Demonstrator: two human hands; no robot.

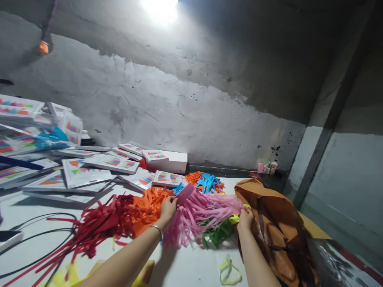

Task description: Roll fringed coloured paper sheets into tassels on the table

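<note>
Pink strips (pixel 200 213) run left to right between your hands: left grip (pixel 168 208) closed on their near end, right grip (pixel 245 218) pinching the far end.

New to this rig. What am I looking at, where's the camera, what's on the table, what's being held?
No machine here: a person works with two bare hands, filmed by one camera worn on the head, looking forward and down. The left hand pinches a pink paper strip bundle. The right hand rests at that bundle's other end, beside an orange bag. On the white table lie red strips, orange strips, green strips and printed white cards.
</note>
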